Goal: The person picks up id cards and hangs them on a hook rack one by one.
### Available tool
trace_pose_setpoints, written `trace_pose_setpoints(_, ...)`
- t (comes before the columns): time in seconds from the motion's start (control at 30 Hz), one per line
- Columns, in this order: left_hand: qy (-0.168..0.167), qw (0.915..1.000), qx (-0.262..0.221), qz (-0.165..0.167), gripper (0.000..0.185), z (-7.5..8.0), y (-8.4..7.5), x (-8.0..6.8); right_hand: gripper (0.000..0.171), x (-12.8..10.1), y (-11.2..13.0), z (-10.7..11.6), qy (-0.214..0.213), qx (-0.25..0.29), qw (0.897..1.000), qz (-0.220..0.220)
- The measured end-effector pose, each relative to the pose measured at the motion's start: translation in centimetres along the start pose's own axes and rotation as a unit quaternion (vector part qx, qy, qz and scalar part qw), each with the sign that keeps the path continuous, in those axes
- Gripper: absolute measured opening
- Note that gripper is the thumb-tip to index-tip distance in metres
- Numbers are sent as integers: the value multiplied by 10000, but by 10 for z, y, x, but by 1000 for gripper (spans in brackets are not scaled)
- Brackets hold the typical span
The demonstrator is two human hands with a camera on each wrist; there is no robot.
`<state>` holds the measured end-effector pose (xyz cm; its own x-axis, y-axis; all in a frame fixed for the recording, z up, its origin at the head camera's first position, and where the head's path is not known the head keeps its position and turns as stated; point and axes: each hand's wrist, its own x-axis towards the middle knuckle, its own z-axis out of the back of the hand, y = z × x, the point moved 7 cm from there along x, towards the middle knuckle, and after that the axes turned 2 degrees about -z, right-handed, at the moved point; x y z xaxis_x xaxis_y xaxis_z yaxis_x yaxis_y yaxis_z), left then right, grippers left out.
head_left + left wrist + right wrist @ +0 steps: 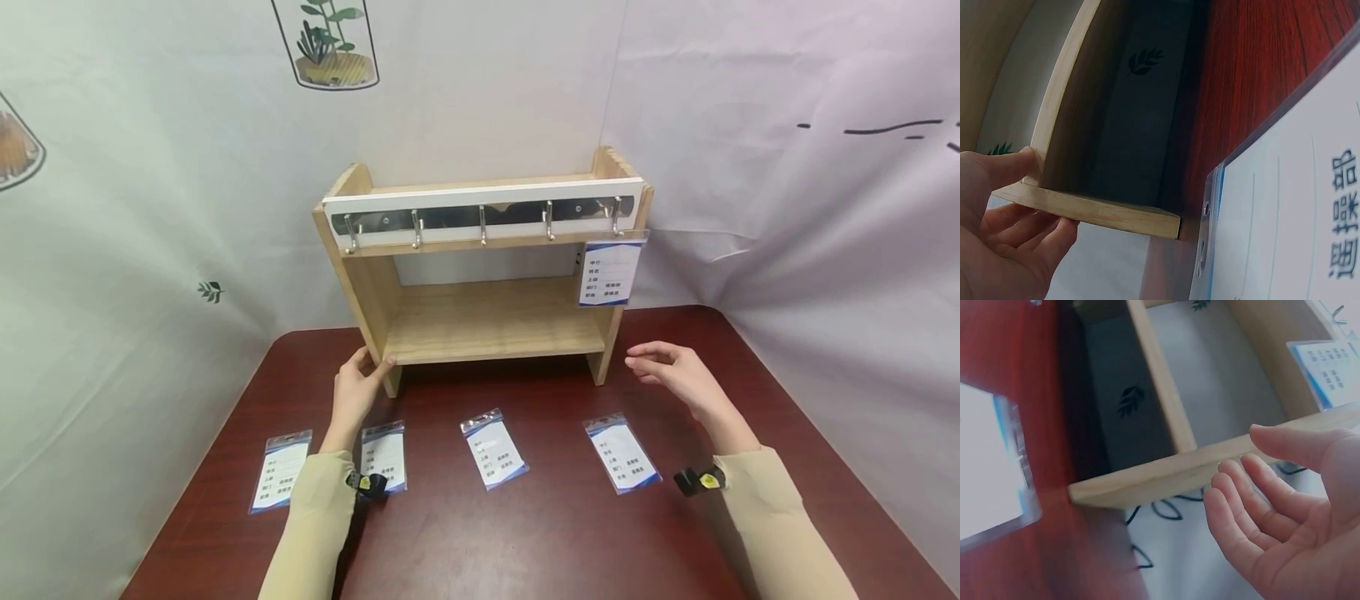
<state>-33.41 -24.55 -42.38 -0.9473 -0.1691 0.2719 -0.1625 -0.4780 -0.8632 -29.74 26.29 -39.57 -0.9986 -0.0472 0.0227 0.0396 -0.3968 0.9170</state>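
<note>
A wooden shelf rack (495, 321) with a row of metal hooks along its white front rail stands on the table. My left hand (357, 389) grips its lower left side panel (1107, 214), thumb on the front edge of the shelf board and fingers round the outer face. Beside the right side panel (1141, 481), my right hand (675, 375) is held with fingers loosely bent and nothing in them; it looks apart from the wood. A clear-sleeved name badge (611, 273) hangs from the rightmost hook (617, 217).
Several more badges lie on the dark red table: one at far left (281, 472), one partly behind my left wrist (384, 454), one in the middle (494, 450) and one at right (622, 452). White printed cloth (487, 92) hangs behind and at both sides.
</note>
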Motion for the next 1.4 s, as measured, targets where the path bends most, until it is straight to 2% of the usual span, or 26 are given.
trace_pose_setpoints(0.2, 26, 10000, -23, 4, 54, -1, 1, -1, 47, -7, -21, -3, 66, -218, 9996, -193)
trace_pose_setpoints(0.37, 3, 10000, -10, -14, 54, 0, 1, -1, 46, -10, -33, -5, 180, -281, 9993, -161)
trace_pose_setpoints(0.5, 15, 10000, 14, -10, 55, 0, 1, -1, 45, -11, -39, -7, 223, -568, 9980, -187)
trace_pose_setpoints(0.63, 12, 10000, -17, -35, 55, 0, 1, 0, 45, -12, -44, -10, 299, -884, 9954, -217)
trace_pose_setpoints(0.87, 2, 10000, -23, -46, 56, 0, 1, 0, 45, -15, -54, -21, 736, -1109, 9907, -270)
trace_pose_setpoints(1.0, -12, 10000, -55, -29, 54, 0, 1, 0, 46, -15, -59, -24, 821, -1459, 9855, -285)
trace_pose_setpoints(1.4, -6, 9999, -108, -94, 54, 0, 1, -1, 44, -10, -61, -28, 869, -1803, 9797, -107)
